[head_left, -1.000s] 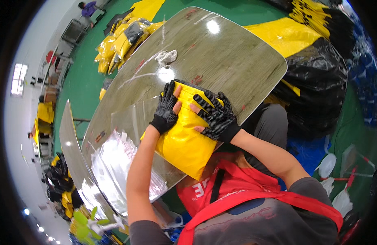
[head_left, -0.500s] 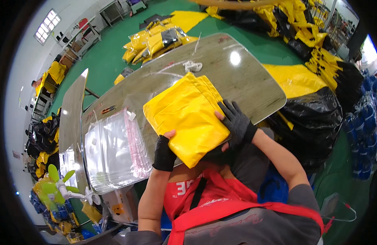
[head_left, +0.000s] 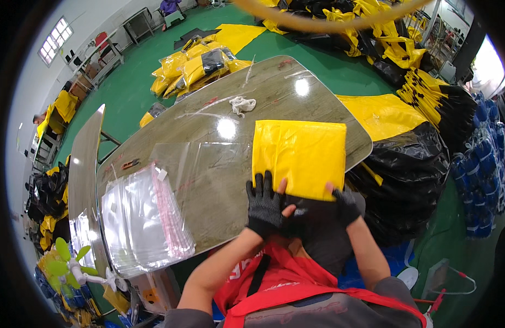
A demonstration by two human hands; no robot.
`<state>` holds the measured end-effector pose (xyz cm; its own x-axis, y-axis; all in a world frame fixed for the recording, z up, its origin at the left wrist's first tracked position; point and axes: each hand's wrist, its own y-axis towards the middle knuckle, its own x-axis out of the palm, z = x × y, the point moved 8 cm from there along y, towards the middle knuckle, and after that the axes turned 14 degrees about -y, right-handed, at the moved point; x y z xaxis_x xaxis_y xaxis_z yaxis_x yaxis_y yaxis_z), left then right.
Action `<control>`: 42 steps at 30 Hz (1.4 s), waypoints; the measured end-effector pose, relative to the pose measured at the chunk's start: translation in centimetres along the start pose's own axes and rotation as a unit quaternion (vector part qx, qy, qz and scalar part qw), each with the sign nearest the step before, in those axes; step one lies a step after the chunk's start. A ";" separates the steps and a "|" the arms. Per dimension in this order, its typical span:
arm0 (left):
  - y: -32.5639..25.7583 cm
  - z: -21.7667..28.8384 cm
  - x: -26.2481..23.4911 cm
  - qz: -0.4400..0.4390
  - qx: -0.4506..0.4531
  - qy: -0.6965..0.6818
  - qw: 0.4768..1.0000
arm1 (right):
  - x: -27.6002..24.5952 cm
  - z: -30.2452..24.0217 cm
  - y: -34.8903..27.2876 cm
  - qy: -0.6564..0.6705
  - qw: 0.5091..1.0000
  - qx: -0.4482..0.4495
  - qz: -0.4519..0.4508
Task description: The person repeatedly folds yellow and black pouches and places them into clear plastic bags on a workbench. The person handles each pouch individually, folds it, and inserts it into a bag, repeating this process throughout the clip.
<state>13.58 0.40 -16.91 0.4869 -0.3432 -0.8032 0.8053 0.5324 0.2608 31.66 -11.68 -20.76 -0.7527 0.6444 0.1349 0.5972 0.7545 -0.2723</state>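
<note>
A folded yellow plastic sheet point(head_left: 299, 156) lies squarely near the table's right front edge, a dark layer showing under its near edge. My left hand point(head_left: 265, 209), in a dark fingerless-style glove, rests at the near left corner with its fingers stretched flat over the sheet. At the near right corner, my right hand point(head_left: 345, 203) pinches the sheet, thumb on top and the other fingers partly hidden beneath. Left of the sheet, a clear plastic film point(head_left: 209, 169) is spread on the table, and a stack of clear plastic bags point(head_left: 137, 216) lies farther left.
On the wood-patterned table point(head_left: 296, 90) are a white rag point(head_left: 242, 105) and a small orange-and-black cutter point(head_left: 130, 163). A large black-and-yellow heap point(head_left: 408, 175) stands at the right. Packed yellow bundles point(head_left: 192, 68) lie on the floor beyond. A green-bladed fan point(head_left: 66, 262) is at lower left.
The yellow sheet has turned from a slant to square and moved right. My left hand went from its left side to the near left corner, my right hand down to the near right corner.
</note>
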 end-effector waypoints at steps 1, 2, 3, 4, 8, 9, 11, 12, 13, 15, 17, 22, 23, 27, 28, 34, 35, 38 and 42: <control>-0.6 -0.7 0.7 -0.004 -0.014 -0.002 1.000 | 1.4 -1.6 -1.1 -0.115 0.990 -0.086 -0.009; -0.7 0.2 0.1 -0.001 0.004 0.045 0.999 | 1.4 -1.6 -1.3 -0.167 0.982 -0.082 -0.007; -0.1 0.5 -0.4 -0.027 0.032 0.011 0.999 | 1.2 -1.4 -1.3 -0.219 0.973 -0.078 -0.006; 1.5 0.7 -1.2 -0.049 0.060 -0.030 0.997 | 0.3 -0.7 -1.4 -0.203 0.978 -0.037 0.004; 14.5 -10.4 -7.7 0.116 0.058 0.005 0.991 | -0.4 -0.3 -1.6 -0.114 0.993 0.024 0.019; 17.4 -14.9 -8.7 0.221 0.033 -0.004 0.975 | -0.4 -0.1 -1.6 -0.105 0.994 0.014 0.028; 21.4 -24.5 -7.1 0.099 -0.119 0.118 0.981 | 1.7 -1.5 -2.2 -0.016 0.999 0.049 0.002; 21.8 -27.0 -6.6 0.102 -0.161 -0.002 0.982 | 1.2 -1.0 -2.2 -0.009 0.998 0.064 -0.004; 21.4 -29.7 -6.9 0.125 -0.159 -0.070 0.977 | 1.2 -0.8 -1.8 -0.001 0.997 0.076 -0.021; 17.8 -24.5 -6.7 0.163 -0.130 -0.095 0.973 | -1.9 0.1 -1.9 -0.022 0.994 0.098 -0.032; 8.1 -18.0 -8.5 0.155 -0.046 -0.038 0.986 | -2.3 -0.8 -1.7 -0.043 0.991 0.102 -0.070; -5.0 -11.8 -7.1 0.036 -0.196 0.101 0.975 | -0.6 -3.2 0.5 -0.177 0.962 0.100 -0.180; -5.8 -12.1 -7.2 0.059 -0.175 0.111 0.976 | 0.3 -4.1 0.9 -0.195 0.957 0.089 -0.193; -6.5 -13.6 -7.0 0.015 -0.144 0.083 0.986 | 1.4 -5.0 0.7 -0.150 0.956 0.126 -0.216; -6.5 -13.7 -7.2 0.026 -0.138 0.062 0.988 | 1.7 -5.3 0.4 -0.148 0.955 0.135 -0.217; -6.6 -15.8 -7.1 -0.019 -0.187 -0.050 0.981 | 2.0 -7.1 -1.3 -0.170 0.953 0.120 -0.221; -6.6 -15.8 -7.1 -0.026 -0.190 -0.049 0.980 | 2.3 -7.4 -1.7 -0.164 0.954 0.111 -0.226; -6.0 -15.4 -9.8 0.051 -0.169 -0.234 0.956 | 4.8 -5.8 -4.0 -0.194 0.940 0.113 -0.257; -6.9 -12.0 -13.8 -0.017 -0.088 -0.141 0.986 | 11.3 1.0 -10.3 -0.189 0.932 0.095 -0.294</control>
<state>-2.71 10.77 -14.06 0.5557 -0.5511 -0.6225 0.7635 0.6346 0.1197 16.76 -12.30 -17.40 -0.9997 0.0096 -0.0211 0.0176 0.9048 -0.4254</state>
